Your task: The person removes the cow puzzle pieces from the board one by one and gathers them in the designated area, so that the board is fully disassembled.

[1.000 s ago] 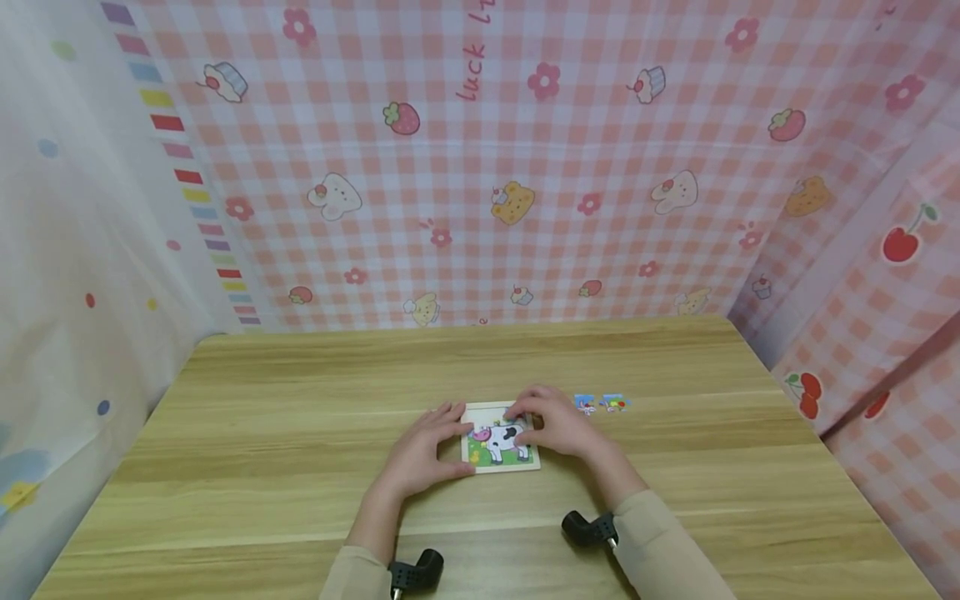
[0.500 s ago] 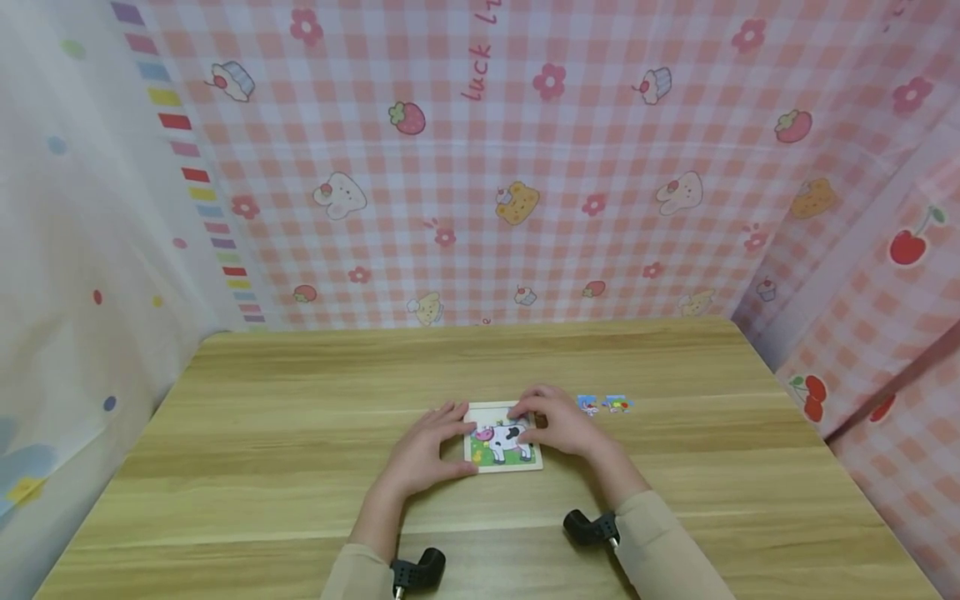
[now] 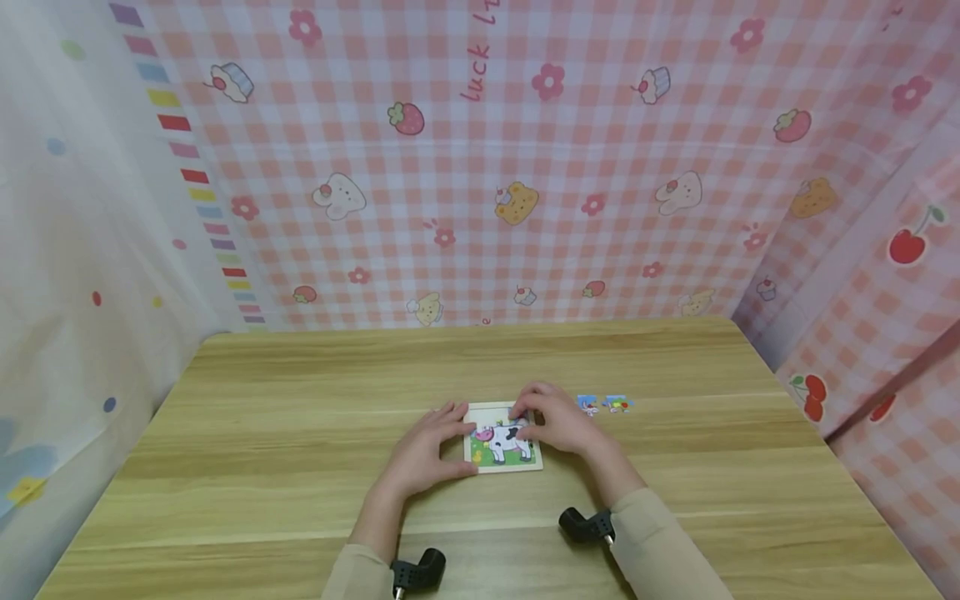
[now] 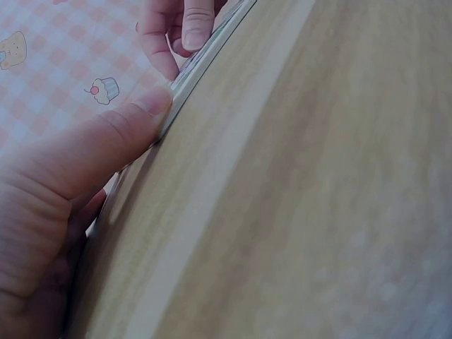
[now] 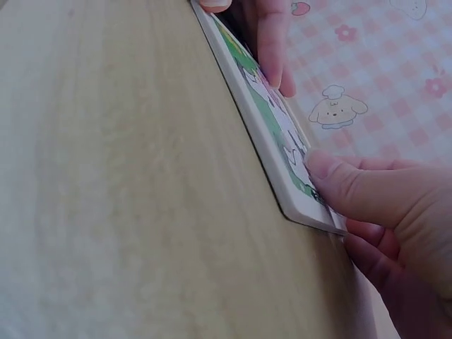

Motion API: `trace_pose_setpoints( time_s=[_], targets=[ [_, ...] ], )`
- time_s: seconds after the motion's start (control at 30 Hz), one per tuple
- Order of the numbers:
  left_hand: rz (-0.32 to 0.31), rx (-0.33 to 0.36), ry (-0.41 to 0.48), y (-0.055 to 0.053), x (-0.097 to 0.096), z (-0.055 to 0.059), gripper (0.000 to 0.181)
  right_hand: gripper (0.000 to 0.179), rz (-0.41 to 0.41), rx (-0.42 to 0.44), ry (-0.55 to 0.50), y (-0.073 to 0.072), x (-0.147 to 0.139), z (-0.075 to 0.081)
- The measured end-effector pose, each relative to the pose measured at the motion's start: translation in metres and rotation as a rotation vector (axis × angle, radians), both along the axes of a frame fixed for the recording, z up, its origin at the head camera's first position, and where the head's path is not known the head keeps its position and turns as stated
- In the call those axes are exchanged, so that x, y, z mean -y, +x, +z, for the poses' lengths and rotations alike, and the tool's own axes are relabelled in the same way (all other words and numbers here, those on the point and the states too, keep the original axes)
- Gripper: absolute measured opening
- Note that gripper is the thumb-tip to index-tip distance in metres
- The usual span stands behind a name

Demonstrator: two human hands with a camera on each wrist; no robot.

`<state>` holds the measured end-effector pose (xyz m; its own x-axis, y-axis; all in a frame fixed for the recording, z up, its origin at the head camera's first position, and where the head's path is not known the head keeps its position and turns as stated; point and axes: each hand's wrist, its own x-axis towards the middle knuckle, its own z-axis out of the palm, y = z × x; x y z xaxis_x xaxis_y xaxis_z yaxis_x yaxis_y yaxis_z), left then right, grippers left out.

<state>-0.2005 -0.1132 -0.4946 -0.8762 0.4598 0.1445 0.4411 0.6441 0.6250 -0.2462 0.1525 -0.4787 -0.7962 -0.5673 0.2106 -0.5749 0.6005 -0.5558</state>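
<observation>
A square, light-rimmed jigsaw puzzle board [image 3: 504, 468] with a black-and-white cow picture lies on the table. Its lower part carries the cow on green; along the top a pale bare strip shows. My left hand [image 3: 426, 450] grips the board's left side, thumb at the near left corner and fingers farther up the edge. At the right side, my right hand [image 3: 558, 421] has its thumb and forefinger curled around a puzzle piece [image 3: 523, 424] by the cow's rear, largely covered by the fingers. In the right wrist view, the right thumb [image 5: 346, 183] rests on the board's face.
Two loose puzzle pieces, one blue with a white and red figure [image 3: 587, 405] and one blue, yellow and green [image 3: 618, 404], lie right of the right hand. The wood-grain table [image 3: 300, 483] meets a pink checked cloth [image 3: 465, 250] behind. Black wrist mounts [image 3: 420, 571] sit at the sleeves.
My right thumb has shifted slightly up on the cow's rear, and the right forearm has edged a little left. The left hand keeps its hold on the board; the loose pieces stay put.
</observation>
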Motion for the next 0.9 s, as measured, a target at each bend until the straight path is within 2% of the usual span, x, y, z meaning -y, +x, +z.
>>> trace_pose_setpoints(
  time_s=[0.57,0.8,0.9],
  targets=[
    [-0.004,-0.008,-0.009,-0.0002,0.0004,-0.0007,0.061,0.018,-0.032,0.004,-0.02,0.0032,0.0009,-0.0025],
    [-0.005,-0.007,-0.009,-0.0005,0.0003,-0.0007,0.061,0.021,-0.058,0.001,-0.034,0.0043,-0.0002,-0.0055],
    [-0.006,-0.006,-0.01,-0.0005,0.0004,-0.0008,0.061,0.028,-0.072,0.005,-0.047,0.0054,0.0002,-0.0052]
  ],
)
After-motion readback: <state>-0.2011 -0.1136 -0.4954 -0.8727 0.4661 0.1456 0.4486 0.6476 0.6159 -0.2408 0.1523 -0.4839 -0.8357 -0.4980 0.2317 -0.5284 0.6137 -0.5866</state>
